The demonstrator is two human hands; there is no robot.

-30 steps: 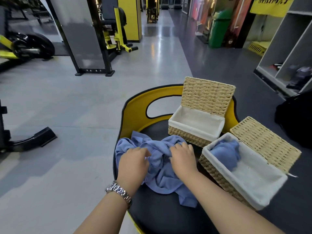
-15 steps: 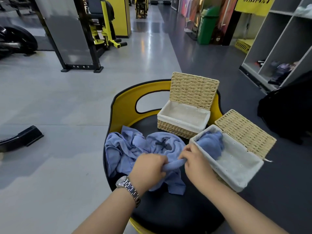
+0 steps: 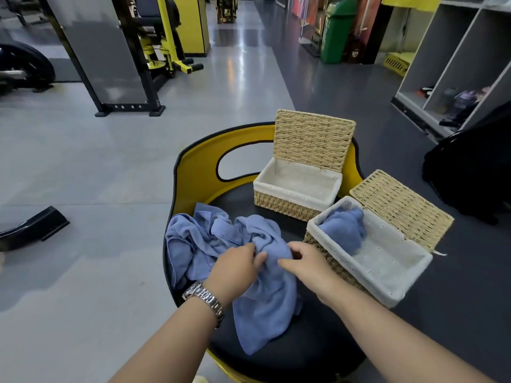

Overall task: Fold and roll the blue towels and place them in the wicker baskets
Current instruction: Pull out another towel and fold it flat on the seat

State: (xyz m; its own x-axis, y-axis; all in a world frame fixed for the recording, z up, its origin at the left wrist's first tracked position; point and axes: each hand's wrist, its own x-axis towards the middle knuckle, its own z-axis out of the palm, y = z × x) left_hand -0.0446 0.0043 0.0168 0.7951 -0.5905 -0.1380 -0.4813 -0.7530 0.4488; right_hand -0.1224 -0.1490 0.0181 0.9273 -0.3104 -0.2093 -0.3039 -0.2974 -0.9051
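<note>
A crumpled blue towel lies on the black seat of a yellow-backed chair, with more blue cloth bunched to its left. My left hand, with a metal watch on the wrist, pinches the towel's upper fold. Beside it, my right hand has its fingers curled at the same fold. Two open wicker baskets with white liners stand on the seat. The far basket holds nothing. The near basket at the right holds one rolled blue towel at its far end.
The chair's yellow backrest rises behind the towels. Grey gym floor surrounds the chair, with a black machine foot at the left, a rack frame behind, grey shelving and a black bag at the right.
Both hands gathered the towel from a spread heap, bunched it between them, and now hold its top fold while its lower part hangs toward me over the seat.
</note>
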